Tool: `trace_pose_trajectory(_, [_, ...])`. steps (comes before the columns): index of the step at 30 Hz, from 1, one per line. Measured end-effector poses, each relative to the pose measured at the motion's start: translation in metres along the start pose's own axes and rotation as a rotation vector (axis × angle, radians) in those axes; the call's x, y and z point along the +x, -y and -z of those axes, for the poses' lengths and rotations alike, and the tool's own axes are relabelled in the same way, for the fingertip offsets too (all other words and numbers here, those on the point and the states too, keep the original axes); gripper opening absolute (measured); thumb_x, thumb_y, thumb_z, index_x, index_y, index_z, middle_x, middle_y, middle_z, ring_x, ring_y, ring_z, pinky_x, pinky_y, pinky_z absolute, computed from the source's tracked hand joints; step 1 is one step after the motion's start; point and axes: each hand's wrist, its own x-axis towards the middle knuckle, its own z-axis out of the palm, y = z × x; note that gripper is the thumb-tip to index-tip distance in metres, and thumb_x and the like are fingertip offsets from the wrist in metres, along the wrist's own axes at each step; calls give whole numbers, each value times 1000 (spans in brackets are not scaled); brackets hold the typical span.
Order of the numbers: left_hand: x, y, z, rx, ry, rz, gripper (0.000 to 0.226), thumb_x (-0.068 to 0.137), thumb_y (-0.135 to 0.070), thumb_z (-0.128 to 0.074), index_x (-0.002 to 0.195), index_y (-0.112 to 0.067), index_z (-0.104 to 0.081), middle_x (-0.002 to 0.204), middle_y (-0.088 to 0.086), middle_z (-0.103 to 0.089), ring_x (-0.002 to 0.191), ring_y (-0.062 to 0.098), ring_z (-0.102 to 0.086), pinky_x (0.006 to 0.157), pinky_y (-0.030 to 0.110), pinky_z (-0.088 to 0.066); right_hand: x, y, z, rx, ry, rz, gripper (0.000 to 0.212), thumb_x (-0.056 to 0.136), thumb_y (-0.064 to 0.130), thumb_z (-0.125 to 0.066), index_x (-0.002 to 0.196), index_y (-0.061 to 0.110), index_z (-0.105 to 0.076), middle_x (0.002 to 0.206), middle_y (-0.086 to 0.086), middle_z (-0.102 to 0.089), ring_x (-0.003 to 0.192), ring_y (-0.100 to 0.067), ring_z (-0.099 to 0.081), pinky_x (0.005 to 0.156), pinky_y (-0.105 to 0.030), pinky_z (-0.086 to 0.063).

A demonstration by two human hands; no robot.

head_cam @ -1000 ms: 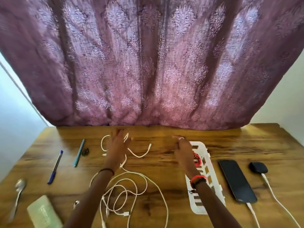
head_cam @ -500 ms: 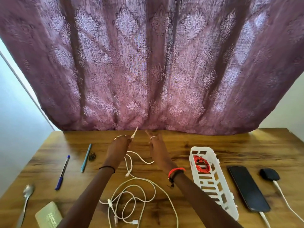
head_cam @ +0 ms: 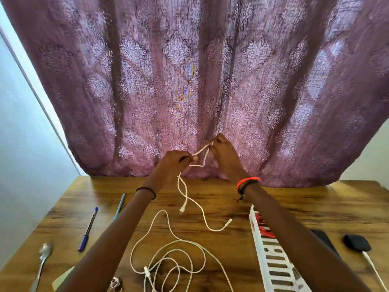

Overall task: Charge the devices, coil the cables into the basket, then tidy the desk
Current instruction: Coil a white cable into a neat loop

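We are pinching the thin, smooth white cable (head_cam: 202, 151) with fingers clamped, left hand (head_cam: 174, 163) and right hand (head_cam: 223, 153) above the desk (head_cam: 294, 203)'s far edge. Its held stretch is slanting up rightward, limp tails dangling down.

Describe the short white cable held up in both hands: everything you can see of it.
The short white cable is thin and flexible, plastic-sheathed by its look. Its middle is folded into a small loop pinched between the left hand and the right hand, held above the wooden desk. Two strands hang from the left hand, each ending in a white plug.
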Motion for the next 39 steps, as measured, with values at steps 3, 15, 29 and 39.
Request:
trace_pose_trajectory(3, [-2, 0, 15, -213, 40, 30, 26, 88, -30, -62, 86, -6, -72, 52, -7, -56, 52, 5, -50, 58, 21, -40, 9, -16, 27, 36, -132, -42, 25, 89, 5, -55, 111, 3, -66, 97, -17, -54, 85, -28, -58, 79, -25, -40])
trace_pose_trajectory(15, [17, -38, 16, -216, -3, -15, 24, 91, -18, -57, 85, 0, -72, 54, 0, -58, 40, -2, -48, 51, 10, -38, 1, -2, 32, -10, -3, 317, 35, 78, 6, -69, 112, 10, -65, 112, -10, -65, 102, -20, -58, 87, -25, -45])
trace_pose_trajectory(29, [2, -69, 20, -1360, 321, 279, 26, 81, -14, -54, 98, -4, -71, 55, -7, -49, 53, 5, -56, 82, 33, -55, 12, -21, 68, 196, -269, -116, 16, 91, 11, -53, 89, 9, -69, 76, -12, -71, 70, -28, -66, 69, -34, -48])
trace_pose_trajectory(39, [10, -107, 12, -1155, 248, 199, 22, 95, -10, -44, 97, -9, -66, 65, -4, -49, 44, 2, -46, 47, 12, -47, 9, 10, 73, 201, -159, 235, 40, 85, 17, -41, 119, 8, -62, 116, -17, -65, 110, -27, -58, 95, -40, -46])
